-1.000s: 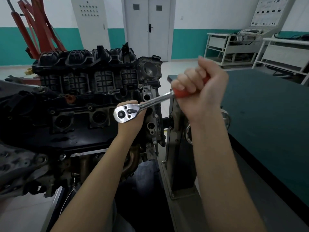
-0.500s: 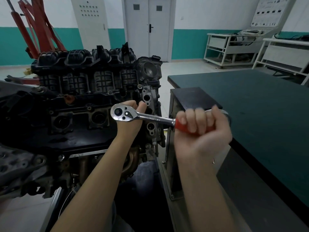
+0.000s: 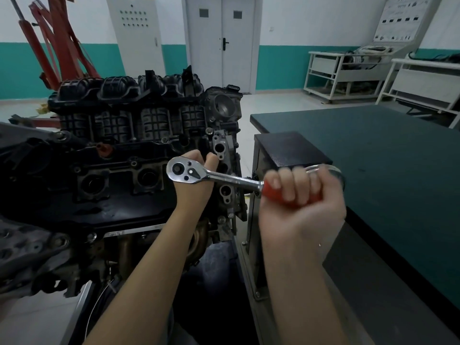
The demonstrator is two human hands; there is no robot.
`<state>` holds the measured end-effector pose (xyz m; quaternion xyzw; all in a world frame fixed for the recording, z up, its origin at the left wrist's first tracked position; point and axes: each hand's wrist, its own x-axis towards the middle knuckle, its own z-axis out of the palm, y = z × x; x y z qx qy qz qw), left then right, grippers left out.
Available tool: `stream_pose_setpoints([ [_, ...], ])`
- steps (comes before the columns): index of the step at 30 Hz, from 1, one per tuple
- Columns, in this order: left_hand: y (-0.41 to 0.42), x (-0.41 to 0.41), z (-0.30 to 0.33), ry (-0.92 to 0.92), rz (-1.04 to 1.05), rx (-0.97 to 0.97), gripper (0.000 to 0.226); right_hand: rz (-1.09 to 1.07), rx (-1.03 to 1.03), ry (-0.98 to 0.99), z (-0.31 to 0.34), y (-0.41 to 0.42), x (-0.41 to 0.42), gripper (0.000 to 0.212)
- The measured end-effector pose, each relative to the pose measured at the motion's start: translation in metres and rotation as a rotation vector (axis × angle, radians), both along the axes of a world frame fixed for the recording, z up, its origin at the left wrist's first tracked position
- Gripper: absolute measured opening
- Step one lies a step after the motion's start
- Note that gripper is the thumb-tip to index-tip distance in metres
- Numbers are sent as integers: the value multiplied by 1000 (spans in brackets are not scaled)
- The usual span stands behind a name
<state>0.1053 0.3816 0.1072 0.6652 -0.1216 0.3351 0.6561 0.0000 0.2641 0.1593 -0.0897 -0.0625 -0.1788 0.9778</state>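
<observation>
A chrome ratchet wrench [image 3: 211,176] with a red handle lies across the front of a black engine [image 3: 119,150] mounted on a stand. My right hand [image 3: 298,197] grips the red handle, fingers curled round it. My left hand [image 3: 194,188] is behind the ratchet head, holding it against the engine's right end; its fingers are mostly hidden by the head. What the ratchet sits on is hidden. The handle points right and slightly down.
A dark green workbench [image 3: 373,150] fills the right side, with a black metal box [image 3: 286,148] at its near-left corner beside the engine. A red engine hoist [image 3: 57,46] stands behind the engine. White carts [image 3: 348,70] line the back wall near grey double doors [image 3: 221,41].
My right hand swung the ratchet handle downward from up-right to right and slightly down. The left hand stayed at the ratchet head. Little changed in the last half second.
</observation>
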Motion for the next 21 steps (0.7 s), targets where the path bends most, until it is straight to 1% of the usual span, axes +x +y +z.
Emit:
stream_pose_setpoints([
  [2, -3, -2, 0, -6, 5, -7, 47, -28, 68, 6, -14, 5, -12, 41],
  [3, -4, -2, 0, -1, 5, -12, 48, -31, 69, 1, -16, 6, -13, 41],
  [6, -2, -2, 2, 4, -19, -20, 45, -4, -44, -31, -3, -2, -2, 44],
  [9, 0, 2, 0, 22, 26, 3, 44, 91, -190, -67, 27, -13, 24, 42],
  [12, 5, 5, -6, 151, 35, 5, 34, 149, -313, -55, 53, -17, 45, 44],
  [13, 6, 5, -7, 203, 35, 1, 32, 155, -333, -49, 58, -17, 48, 43],
  [14, 6, 5, -7, 208, 32, 0, 34, 152, -335, -45, 59, -16, 48, 42],
  [17, 2, 4, -2, 30, 2, -23, 42, 81, -236, -29, 45, -10, 34, 40],
  [21, -2, -4, 2, -19, -18, -80, 40, -51, -15, -8, 4, 9, -3, 42],
])
